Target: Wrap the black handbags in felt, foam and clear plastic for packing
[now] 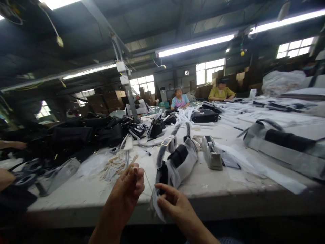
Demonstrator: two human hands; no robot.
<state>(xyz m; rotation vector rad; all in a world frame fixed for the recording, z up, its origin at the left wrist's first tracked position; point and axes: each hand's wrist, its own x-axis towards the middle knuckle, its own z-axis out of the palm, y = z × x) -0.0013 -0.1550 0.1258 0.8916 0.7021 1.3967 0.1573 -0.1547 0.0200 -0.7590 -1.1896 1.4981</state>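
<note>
A black handbag (181,162) in whitish wrapping stands at the table's front edge, its grey-wrapped handle arching up with a gold buckle (166,141). My left hand (129,186) is closed in a pinch on a thin string (147,178), left of the bag. That string runs in a loose loop toward the bag's near end. At this end, the thumb and forefinger of my right hand (175,203) close on the wrapping, and a pale strip (157,208) dangles below them. Whether the right fingers also hold the string cannot be made out.
A tape dispenser (212,154) stands right of the bag; another wrapped bag (284,145) lies beyond it. Tan tags (115,167) are heaped at left, near piled black bags (76,135). A person's arm (11,145) reaches in at far left. Two people sit across the table.
</note>
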